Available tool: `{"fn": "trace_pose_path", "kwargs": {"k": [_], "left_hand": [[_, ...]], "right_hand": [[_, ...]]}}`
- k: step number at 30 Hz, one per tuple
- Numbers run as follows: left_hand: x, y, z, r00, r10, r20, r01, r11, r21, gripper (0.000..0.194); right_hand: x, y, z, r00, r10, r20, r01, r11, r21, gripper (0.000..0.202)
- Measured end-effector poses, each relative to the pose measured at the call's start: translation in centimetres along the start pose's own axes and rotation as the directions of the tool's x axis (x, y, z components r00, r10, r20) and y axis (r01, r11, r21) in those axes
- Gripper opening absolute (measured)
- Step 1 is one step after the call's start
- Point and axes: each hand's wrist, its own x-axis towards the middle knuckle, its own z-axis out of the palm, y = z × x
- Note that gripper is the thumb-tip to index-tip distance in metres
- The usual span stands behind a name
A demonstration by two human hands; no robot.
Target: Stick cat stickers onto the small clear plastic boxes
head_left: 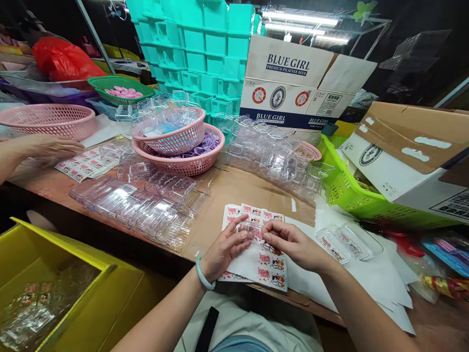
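My left hand (230,242), with a pale green bangle on its wrist, holds a small clear plastic piece (245,231) between thumb and fingers. Close on its right, my right hand (284,239) pinches at the edge of something too small to make out. Both hands are above printed sticker sheets (271,275) showing pink lettering and cartoon cats. Part of the top sheet is blank white. To the right, clear plastic cases (333,244) with stickers on them lie on white paper (381,288).
Rows of clear plastic shells (139,210) lie left of the sheets. Pink baskets (190,166) stand behind them. More clear shells (271,151) are piled at the back, near a green crate (340,181). Another person's hand (51,145) is at far left. A yellow box (120,298) sits lower left.
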Motion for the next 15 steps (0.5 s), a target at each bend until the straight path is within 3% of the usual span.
{"fn": "trace_pose_path", "kwargs": {"k": [3, 6, 8, 12, 15], "left_hand": [[0.00, -0.02, -0.08, 1.000, -0.007, 0.003, 0.007, 1.000, -0.001, 0.051], [-0.06, -0.03, -0.14, 1.000, -0.013, 0.001, 0.013, 1.000, -0.008, 0.048], [-0.11, -0.03, -0.16, 1.000, -0.013, -0.002, 0.013, 1.000, -0.005, 0.047], [-0.17, 0.03, -0.24, 1.000, -0.015, -0.007, 0.015, 1.000, -0.006, 0.047], [-0.18, 0.04, -0.37, 1.000, -0.023, -0.005, 0.023, 1.000, -0.013, 0.050]], "right_hand": [[-0.09, -0.22, -0.30, 1.000, 0.013, -0.020, -0.014, 1.000, -0.018, 0.037], [-0.35, -0.61, -0.59, 0.983, -0.106, -0.147, 0.088, 0.988, -0.125, 0.033], [-0.49, -0.82, -0.69, 0.968, -0.155, -0.196, 0.137, 0.985, -0.102, 0.030], [-0.28, -0.52, -0.37, 0.991, -0.034, -0.129, 0.043, 0.997, 0.064, 0.031], [0.18, 0.09, -0.02, 0.995, 0.025, -0.099, -0.020, 0.998, 0.057, 0.034]]}}
